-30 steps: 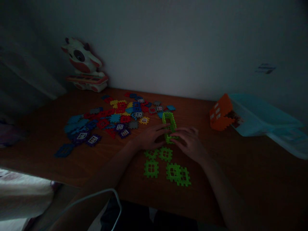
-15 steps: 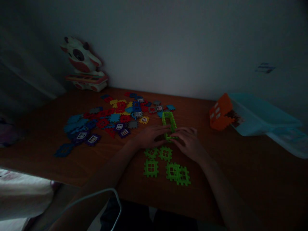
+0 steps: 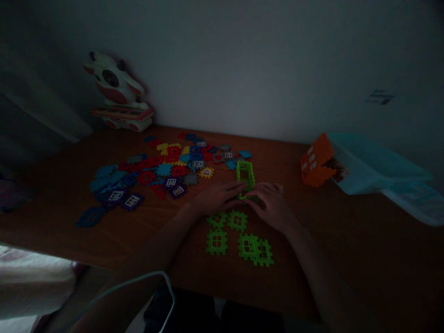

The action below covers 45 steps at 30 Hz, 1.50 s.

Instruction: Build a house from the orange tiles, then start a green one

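Green waffle-block frame, what's going on with it? Looks like a hollow rectangular build sitting on the desk, right in front of the person, just past the wrists.

Yep, it's on the wooden desk, and its near end is between both hands. Left hand comes in flat-ish from one side with the fingertips at the frame. Right hand curls over the near end from the other side.

So are they gripping it or what?

Both are touching it, but it's way too dark to tell if that's a real squeeze or just a light hold. Fingers look curled, not spread wide.

What's nearby?

Five loose green tiles lie just below the hands, two of them overlapping on the right. Past the frame there's a big mixed pile of red, blue, yellow, grey and purple tiles. Off to the right, an orange tile house leans against a pale blue bag. Back left, a cow-shaped toy stands against the wall.
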Each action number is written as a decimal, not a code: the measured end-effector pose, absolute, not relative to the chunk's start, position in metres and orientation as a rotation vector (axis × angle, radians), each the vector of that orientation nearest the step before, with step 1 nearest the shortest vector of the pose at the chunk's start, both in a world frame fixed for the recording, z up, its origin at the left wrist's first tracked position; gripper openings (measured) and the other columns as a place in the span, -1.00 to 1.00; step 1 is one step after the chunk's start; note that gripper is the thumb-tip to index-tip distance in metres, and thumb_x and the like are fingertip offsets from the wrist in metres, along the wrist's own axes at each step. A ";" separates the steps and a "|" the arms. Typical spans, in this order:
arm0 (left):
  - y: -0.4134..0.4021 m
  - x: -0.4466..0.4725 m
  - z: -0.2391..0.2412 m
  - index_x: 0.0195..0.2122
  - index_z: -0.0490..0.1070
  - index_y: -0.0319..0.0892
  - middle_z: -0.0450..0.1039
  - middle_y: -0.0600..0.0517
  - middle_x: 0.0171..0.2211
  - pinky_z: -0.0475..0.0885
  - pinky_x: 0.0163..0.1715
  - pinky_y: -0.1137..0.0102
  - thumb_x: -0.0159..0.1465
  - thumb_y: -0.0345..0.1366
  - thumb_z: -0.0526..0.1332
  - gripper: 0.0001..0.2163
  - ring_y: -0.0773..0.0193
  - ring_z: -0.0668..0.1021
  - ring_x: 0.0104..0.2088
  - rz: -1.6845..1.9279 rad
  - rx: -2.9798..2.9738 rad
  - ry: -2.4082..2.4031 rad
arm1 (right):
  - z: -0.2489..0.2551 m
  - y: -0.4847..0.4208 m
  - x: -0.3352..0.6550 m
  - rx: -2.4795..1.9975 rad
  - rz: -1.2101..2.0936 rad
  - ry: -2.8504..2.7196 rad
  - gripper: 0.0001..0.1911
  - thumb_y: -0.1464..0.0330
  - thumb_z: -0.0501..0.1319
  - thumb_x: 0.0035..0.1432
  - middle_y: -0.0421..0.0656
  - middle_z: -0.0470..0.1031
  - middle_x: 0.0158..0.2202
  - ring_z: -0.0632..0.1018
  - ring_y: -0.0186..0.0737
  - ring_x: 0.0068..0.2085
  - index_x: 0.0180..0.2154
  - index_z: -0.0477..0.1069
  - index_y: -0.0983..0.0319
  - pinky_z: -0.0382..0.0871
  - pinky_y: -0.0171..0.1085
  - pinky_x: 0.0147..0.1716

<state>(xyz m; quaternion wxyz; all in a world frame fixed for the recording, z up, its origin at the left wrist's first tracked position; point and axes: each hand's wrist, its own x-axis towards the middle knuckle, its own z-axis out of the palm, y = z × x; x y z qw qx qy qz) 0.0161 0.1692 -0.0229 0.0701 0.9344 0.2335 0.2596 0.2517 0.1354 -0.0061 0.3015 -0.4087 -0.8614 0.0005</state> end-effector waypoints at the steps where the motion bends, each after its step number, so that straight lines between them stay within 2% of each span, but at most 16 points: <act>1: 0.170 0.016 -0.024 0.34 0.14 -0.15 0.31 -0.22 0.27 0.47 0.15 0.13 0.48 -0.14 0.04 -0.55 0.05 0.46 0.22 0.787 2.821 0.706 | -0.006 0.135 0.251 -1.088 0.000 -2.280 -0.87 0.23 0.24 0.32 -0.14 0.61 -0.21 0.54 -0.04 -0.08 -0.20 0.48 0.13 0.17 -0.01 0.01; 8: 0.172 0.020 -0.030 0.37 0.08 -0.10 0.32 -0.21 0.25 0.48 0.13 0.15 0.48 -0.18 0.02 -0.55 0.06 0.46 0.21 0.824 2.801 0.695 | -0.008 0.136 0.251 -1.093 0.024 -2.267 -0.88 0.24 0.24 0.32 -0.16 0.61 -0.21 0.54 -0.05 -0.08 -0.21 0.47 0.13 0.15 -0.01 0.01; 17: 0.173 0.022 -0.030 0.34 0.14 -0.10 0.32 -0.21 0.24 0.48 0.13 0.14 0.48 -0.21 0.05 -0.58 0.08 0.47 0.21 0.855 2.761 0.654 | -0.010 0.138 0.252 -1.076 0.020 -2.258 -0.91 0.26 0.23 0.32 -0.15 0.60 -0.21 0.54 -0.05 -0.08 -0.20 0.46 0.12 0.19 -0.01 -0.02; 21: 0.169 0.021 -0.028 0.24 0.27 -0.15 0.35 -0.20 0.21 0.47 0.13 0.15 0.47 -0.23 0.06 -0.65 0.09 0.48 0.18 0.859 2.736 0.673 | -0.004 0.136 0.255 -1.024 0.035 -2.249 -0.85 0.24 0.27 0.27 -0.11 0.55 -0.12 0.53 -0.04 -0.05 -0.14 0.46 0.12 0.26 0.01 0.00; 24: 0.166 0.021 -0.024 0.10 0.38 -0.18 0.36 -0.21 0.19 0.46 0.12 0.14 0.45 -0.27 0.07 -0.74 0.08 0.47 0.16 0.906 2.727 0.723 | 0.002 0.137 0.260 -1.019 0.094 -2.174 -0.84 0.27 0.22 0.29 -0.05 0.47 -0.08 0.51 -0.03 -0.02 -0.11 0.45 0.12 0.35 0.00 -0.01; 30: 0.164 0.025 -0.019 -0.07 0.46 -0.17 0.46 -0.12 0.03 0.44 0.06 0.13 0.41 -0.16 0.17 -0.79 0.10 0.49 0.05 0.933 2.760 0.838 | 0.000 0.142 0.274 -1.122 0.377 -2.134 -0.78 0.35 0.07 0.37 -0.11 0.55 -0.18 0.58 -0.14 -0.18 -0.05 0.44 0.11 0.49 -0.12 -0.19; 35: 0.164 0.028 -0.021 -0.16 0.49 -0.17 0.48 -0.10 0.00 0.42 0.03 0.15 0.37 -0.06 0.22 -0.74 0.11 0.48 0.00 1.005 2.767 0.880 | -0.005 0.142 0.275 -1.112 0.426 -2.247 -0.70 0.39 0.11 0.31 -0.10 0.58 -0.01 0.60 -0.10 -0.05 0.05 0.40 0.09 0.49 -0.06 -0.06; 38: 0.163 0.028 -0.019 -0.25 0.53 -0.16 0.46 -0.09 0.06 0.39 0.06 0.13 0.33 -0.03 0.25 -0.72 0.07 0.43 0.05 1.021 2.742 0.930 | -0.005 0.141 0.272 -1.131 0.450 -2.251 -0.68 0.40 0.12 0.29 -0.09 0.58 0.00 0.61 -0.10 -0.05 0.06 0.39 0.09 0.50 -0.05 -0.04; 45: 0.163 0.029 -0.018 -0.17 0.58 -0.10 0.46 -0.06 0.09 0.38 0.10 0.09 0.36 -0.07 0.23 -0.75 0.07 0.42 0.08 0.949 2.773 0.883 | -0.009 0.140 0.265 -1.156 0.675 -2.124 -0.71 0.39 0.11 0.30 -0.10 0.61 -0.06 0.64 -0.16 -0.14 0.04 0.37 0.09 0.55 -0.12 -0.15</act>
